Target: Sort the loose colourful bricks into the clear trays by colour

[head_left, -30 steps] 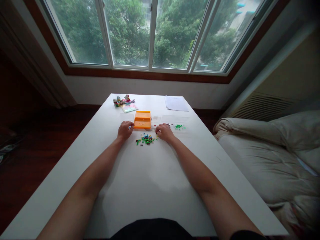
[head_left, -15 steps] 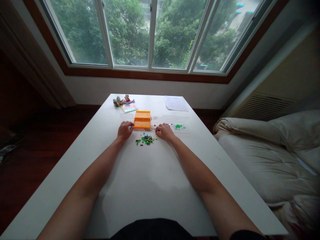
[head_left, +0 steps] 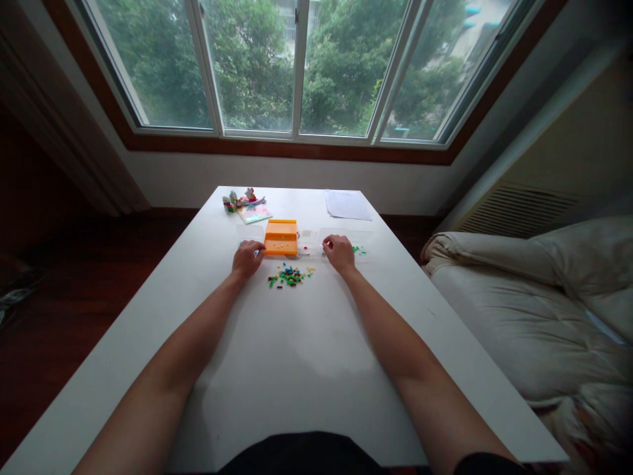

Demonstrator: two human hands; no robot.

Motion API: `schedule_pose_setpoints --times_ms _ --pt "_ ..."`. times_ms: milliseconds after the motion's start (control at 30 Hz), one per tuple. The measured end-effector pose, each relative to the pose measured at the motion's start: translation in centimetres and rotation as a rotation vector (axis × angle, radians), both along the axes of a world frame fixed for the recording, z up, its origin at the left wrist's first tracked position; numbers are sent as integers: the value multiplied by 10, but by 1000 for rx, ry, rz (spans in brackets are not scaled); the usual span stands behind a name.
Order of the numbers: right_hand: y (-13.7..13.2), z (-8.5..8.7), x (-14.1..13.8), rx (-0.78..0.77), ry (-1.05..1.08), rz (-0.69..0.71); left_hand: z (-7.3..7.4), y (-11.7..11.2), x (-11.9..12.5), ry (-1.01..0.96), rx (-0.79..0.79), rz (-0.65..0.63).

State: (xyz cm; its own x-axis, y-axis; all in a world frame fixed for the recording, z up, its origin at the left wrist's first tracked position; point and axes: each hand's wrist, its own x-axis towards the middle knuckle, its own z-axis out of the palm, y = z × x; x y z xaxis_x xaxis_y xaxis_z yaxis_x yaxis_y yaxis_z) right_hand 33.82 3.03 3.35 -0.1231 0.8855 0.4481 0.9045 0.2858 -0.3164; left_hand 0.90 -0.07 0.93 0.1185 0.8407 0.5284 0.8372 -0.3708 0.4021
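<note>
My left hand [head_left: 248,258] rests at the left side of an orange tray [head_left: 281,235], its curled fingers closed at the tray's near left edge. My right hand [head_left: 339,253] is over a clear plastic tray [head_left: 316,254], thumb and fingers pinched together; whatever is between them is too small to make out. A loose pile of small building bricks [head_left: 291,276] in green, brown, blue and yellow lies on the table in front of the orange tray. Some green bricks [head_left: 360,250] show in the clear tray, just right of my right hand.
Built brick figures [head_left: 237,200] and a colourful booklet [head_left: 256,212] are at the far left of the white table [head_left: 297,369]. White paper sheets [head_left: 347,204] lie at the far right. A cushioned sofa [head_left: 524,316] stands beyond the table's right edge.
My right hand has moved from the right side of the brick pile to the right and slightly away, over the clear tray. My left hand has stayed beside the orange tray.
</note>
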Motion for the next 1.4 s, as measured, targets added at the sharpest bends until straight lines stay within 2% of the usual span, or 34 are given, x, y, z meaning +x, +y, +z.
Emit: schedule_pose_setpoints --times_ms 100,200,300,433,533,800,967,1100,1267,1400 --pt "3 -2 8 -16 52 -106 -1 0 1 2 10 -6" --pt "5 -2 11 -78 88 -109 -1 -1 4 14 0 -17" --pt "3 3 7 -169 47 16 1 -4 9 38 -48 -73" --pt "-4 10 -4 -306 -76 284 2 -10 19 81 -106 -181" --pt "-11 13 -12 -322 -134 404 1 -12 26 102 -145 -232" --pt "-18 10 -20 -375 -193 514 4 -17 43 164 -155 -395" --pt "-20 18 -17 -421 -156 564 9 -22 50 130 -189 -472" --pt "-25 26 -10 -406 -189 546 8 -23 50 76 -201 -459" --pt "-34 29 -10 -517 -197 596 6 -22 45 61 -192 -384" --pt "-38 28 -15 -485 -225 578 6 -20 40 67 -175 -331"
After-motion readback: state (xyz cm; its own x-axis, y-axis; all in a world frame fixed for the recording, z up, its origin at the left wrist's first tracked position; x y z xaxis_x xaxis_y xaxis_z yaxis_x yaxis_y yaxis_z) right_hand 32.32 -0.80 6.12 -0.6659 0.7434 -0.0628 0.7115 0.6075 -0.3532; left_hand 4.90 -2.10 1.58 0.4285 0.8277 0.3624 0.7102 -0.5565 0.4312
